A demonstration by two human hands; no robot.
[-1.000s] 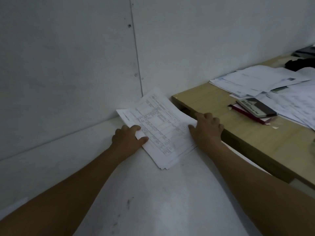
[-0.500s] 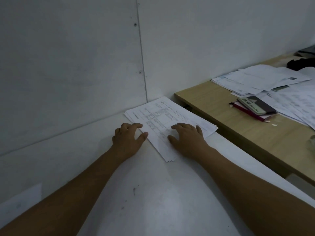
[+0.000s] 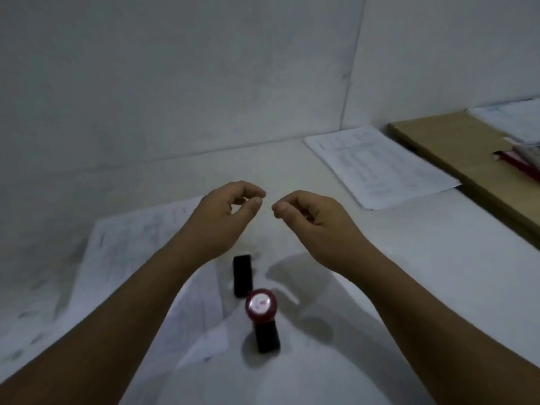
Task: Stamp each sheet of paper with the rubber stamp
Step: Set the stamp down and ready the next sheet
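white tabletop logged under both arms, dim, frame a bit smeared.

found left hand raised above it near the middle, fingers loosely curled, thumb tip close to index tip, gripping nothing. found right hand the same way: lifted, relaxed curl, empty. noted the two side by side, fingertips near each other but apart.

spotted rubber stamp standing on the tabletop between the two forearms, nearer the camera than the hands. made out a red round cap on top and a black body below. saw neither hand touching it.

noted black block lying flat just beyond the stamp, close to it. could not tell whether touching, nor what it was.

saw loose printed sheets spread on the left, partly under the left forearm, right edge running just beside the block and stamp.

saw stack of printed sheets at far right, flat on the tabletop, just beside the wooden desk and well apart from both hands.

made out more papers and a red-edged book on the desk — both too blurred to read.

logged pale panel wall behind everything.
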